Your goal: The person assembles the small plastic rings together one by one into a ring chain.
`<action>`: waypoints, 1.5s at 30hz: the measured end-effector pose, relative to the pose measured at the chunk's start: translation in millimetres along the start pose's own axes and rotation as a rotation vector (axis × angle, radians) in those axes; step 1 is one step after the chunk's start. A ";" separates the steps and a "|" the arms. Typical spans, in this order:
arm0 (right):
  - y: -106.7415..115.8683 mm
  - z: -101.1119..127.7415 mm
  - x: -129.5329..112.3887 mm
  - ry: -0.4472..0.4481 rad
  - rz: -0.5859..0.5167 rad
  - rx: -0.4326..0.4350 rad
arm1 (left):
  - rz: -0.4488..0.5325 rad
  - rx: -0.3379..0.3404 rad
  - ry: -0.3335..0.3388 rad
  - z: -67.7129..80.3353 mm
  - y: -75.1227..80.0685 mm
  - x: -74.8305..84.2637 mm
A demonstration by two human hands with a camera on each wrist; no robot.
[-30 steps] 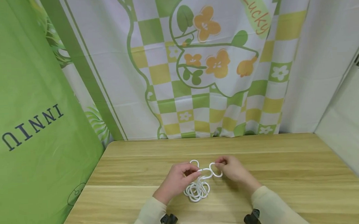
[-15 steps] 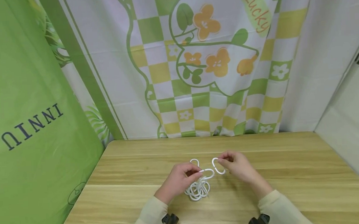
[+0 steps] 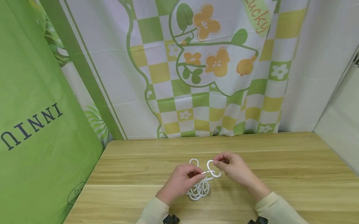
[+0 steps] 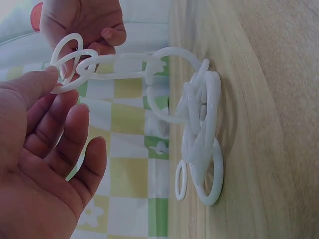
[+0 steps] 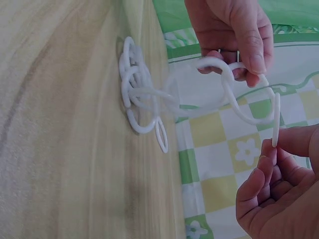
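Note:
My left hand pinches the end link of a white plastic chain between thumb and fingers. From that link the chain runs down to a heap of joined links on the table. My right hand pinches a single white oval link between thumb and forefinger. In the head view this oval crosses the left hand's link; whether the two are hooked together I cannot tell. Another white link lies on the table beyond the heap, partly hidden by the left hand in the head view.
The wood-grain table extends around both hands. A patterned curtain hangs along its far edge, and a green cloth hangs at the left. Small black cameras are strapped to both wrists.
The right hand's link overlapped the left one a second ago, was drawn away to the right, and has now come back left to overlap it again. The left hand has barely moved.

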State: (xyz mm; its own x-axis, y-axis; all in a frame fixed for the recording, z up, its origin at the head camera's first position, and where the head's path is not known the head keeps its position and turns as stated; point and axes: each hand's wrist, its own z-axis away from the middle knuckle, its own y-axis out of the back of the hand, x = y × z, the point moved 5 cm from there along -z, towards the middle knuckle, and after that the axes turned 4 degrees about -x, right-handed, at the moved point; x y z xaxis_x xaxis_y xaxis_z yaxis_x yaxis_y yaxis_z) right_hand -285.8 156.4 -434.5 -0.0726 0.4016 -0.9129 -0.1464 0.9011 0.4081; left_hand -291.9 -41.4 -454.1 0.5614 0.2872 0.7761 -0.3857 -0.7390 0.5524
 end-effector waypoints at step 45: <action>-17.4 0.1 7.3 -0.049 -0.097 0.093 | -0.038 -0.043 0.077 -0.4 -3.2 -0.9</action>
State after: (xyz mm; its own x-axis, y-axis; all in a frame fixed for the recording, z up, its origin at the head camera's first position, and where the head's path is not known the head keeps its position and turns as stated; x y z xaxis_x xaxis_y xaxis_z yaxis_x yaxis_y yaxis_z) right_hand -283.7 143.6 -448.3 -0.0136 0.3177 -0.9481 -0.0576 0.9464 0.3179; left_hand -291.5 -39.1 -456.4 0.5194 0.3618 0.7742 -0.3969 -0.7001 0.5935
